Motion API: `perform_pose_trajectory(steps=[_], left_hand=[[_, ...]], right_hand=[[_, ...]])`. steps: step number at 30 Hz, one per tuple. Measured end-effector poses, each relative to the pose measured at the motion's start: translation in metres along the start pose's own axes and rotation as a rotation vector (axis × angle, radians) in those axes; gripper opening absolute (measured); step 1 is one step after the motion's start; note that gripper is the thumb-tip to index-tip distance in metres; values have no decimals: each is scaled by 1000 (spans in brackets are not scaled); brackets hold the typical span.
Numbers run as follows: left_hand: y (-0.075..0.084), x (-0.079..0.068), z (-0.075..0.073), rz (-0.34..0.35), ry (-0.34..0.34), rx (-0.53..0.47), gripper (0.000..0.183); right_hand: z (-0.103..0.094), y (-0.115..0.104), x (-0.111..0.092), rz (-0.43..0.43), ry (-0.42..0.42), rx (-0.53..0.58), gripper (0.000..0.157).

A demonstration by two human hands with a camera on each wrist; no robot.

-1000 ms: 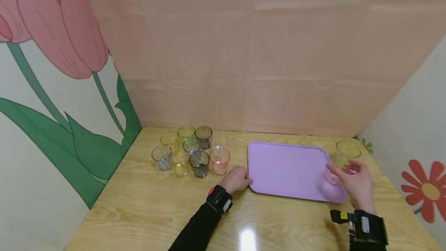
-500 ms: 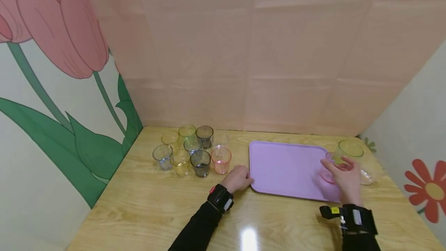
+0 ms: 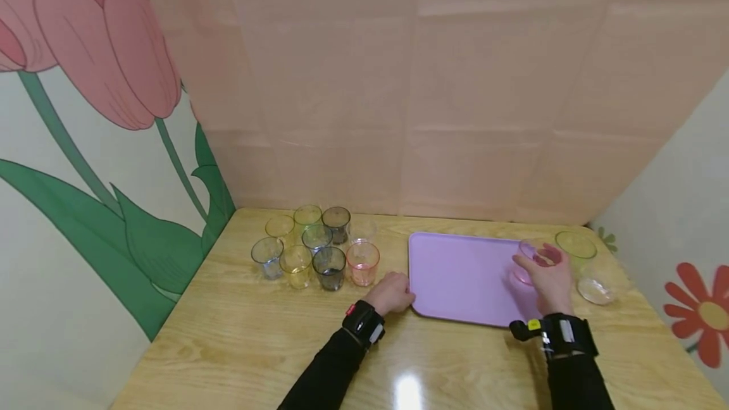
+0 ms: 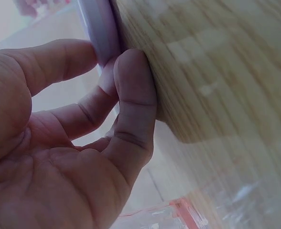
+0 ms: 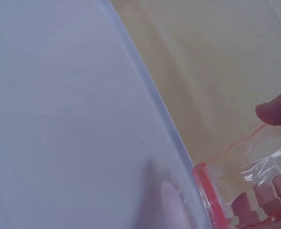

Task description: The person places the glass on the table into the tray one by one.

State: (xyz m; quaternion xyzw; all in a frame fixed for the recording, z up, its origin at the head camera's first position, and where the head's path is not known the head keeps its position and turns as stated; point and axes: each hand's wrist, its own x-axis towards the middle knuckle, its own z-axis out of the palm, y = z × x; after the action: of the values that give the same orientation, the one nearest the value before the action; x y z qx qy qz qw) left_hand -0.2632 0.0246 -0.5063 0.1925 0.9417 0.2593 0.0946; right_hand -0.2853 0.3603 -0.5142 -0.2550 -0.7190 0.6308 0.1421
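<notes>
My left hand (image 3: pixel 390 293) pinches the front left corner of the lilac tray (image 3: pixel 455 280), which lies flat on the wooden table. In the left wrist view the thumb and fingers meet at the tray's rim (image 4: pixel 100 33). At the tray's other end my right hand (image 3: pixel 551 278) holds a clear pink drinking glass (image 3: pixel 528 249), the thumb on one side and the fingers round the other. The right wrist view has this glass (image 5: pixel 248 176) with its thick pink base by the tray's edge; the fingers show through its wall.
Right of the tray stand a green glass (image 3: pixel 576 248) and a clear glass (image 3: pixel 595 291). Several tinted glasses cluster on the left, among them a pink one (image 3: pixel 362 264) close to my left hand and a dark grey one (image 3: pixel 329 271). A papered wall (image 3: pixel 398 112) rises behind the table.
My right hand has carried the pink glass leftward over the tray's right end, uncovering the clear glass beside it. My left hand has kept its hold on the tray.
</notes>
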Motion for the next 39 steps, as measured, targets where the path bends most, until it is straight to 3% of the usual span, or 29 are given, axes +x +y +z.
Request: perform_pose_trajectory(steps=[12, 21, 32, 39], left_hand=[[-2, 4, 3, -23, -13, 17, 39], [1, 1, -1, -33, -39, 4, 44], [0, 0, -1, -3, -20, 24, 38], [-1, 2, 1, 42, 14, 62, 38]], right_hand=[[16, 4, 18, -4, 16, 80, 95], [19, 9, 30, 7, -15, 22, 95], [27, 9, 46, -99, 13, -49, 92], [26, 8, 53, -61, 6, -52, 93]])
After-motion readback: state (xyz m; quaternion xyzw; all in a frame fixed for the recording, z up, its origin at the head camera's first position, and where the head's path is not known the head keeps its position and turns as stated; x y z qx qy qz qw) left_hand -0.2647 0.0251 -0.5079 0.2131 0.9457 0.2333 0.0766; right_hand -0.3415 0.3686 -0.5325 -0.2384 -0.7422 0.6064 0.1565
